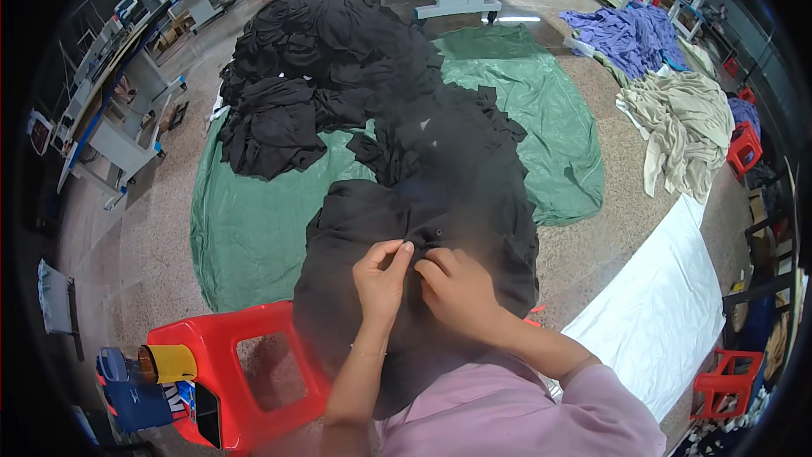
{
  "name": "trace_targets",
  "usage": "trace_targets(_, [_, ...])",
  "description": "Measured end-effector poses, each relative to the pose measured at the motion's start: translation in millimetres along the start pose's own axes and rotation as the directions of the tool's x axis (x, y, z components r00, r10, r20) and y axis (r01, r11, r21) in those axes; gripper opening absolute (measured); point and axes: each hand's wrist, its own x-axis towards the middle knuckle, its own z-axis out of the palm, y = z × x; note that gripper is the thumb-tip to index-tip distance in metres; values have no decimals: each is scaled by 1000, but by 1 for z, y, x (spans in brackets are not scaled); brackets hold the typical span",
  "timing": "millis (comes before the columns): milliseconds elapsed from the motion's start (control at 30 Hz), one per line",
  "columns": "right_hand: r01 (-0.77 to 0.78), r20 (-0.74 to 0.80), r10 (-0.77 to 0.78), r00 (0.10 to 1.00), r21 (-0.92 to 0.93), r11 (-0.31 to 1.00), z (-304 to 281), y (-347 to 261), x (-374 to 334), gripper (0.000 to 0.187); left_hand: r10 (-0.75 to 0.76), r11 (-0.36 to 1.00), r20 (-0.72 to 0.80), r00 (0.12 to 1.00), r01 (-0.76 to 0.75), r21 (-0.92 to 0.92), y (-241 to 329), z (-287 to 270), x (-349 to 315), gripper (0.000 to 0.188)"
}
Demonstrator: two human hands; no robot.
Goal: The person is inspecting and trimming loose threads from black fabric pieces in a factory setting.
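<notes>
A black garment [351,220] is spread over my lap, its front placket running between my hands. With thumb and index finger, my left hand [381,281] pinches the fabric near that placket. Just to its right, the curled fingers of my right hand [457,289] grip the cloth at the same edge. A small round dark button [438,233] shows just above the right fingertips. Whatever lies right under the fingertips is hidden.
Black garments [309,42] form a large heap on a green sheet [245,228] ahead. A red stool [224,330] at left bears a phone [207,415] and a yellow tape roll [173,364]. Purple garments [630,38], beige garments [685,123] and a white sheet [651,313] lie right.
</notes>
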Motion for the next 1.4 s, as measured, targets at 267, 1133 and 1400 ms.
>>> trace_targets(267, [-23,-103,24,994,18,1000,-11,3,1,25,236,953,-80,968,-215,212,3,12,-2,11])
trace_targets(1133, [-34,47,14,999,445,895,-18,23,1,14,107,939,396,912,-224,262,2,-17,-30,22])
trace_targets(1400, [-332,173,288,942,612,718,-12,21,-8,4,201,930,251,947,-265,256,-3,-9,-37,18])
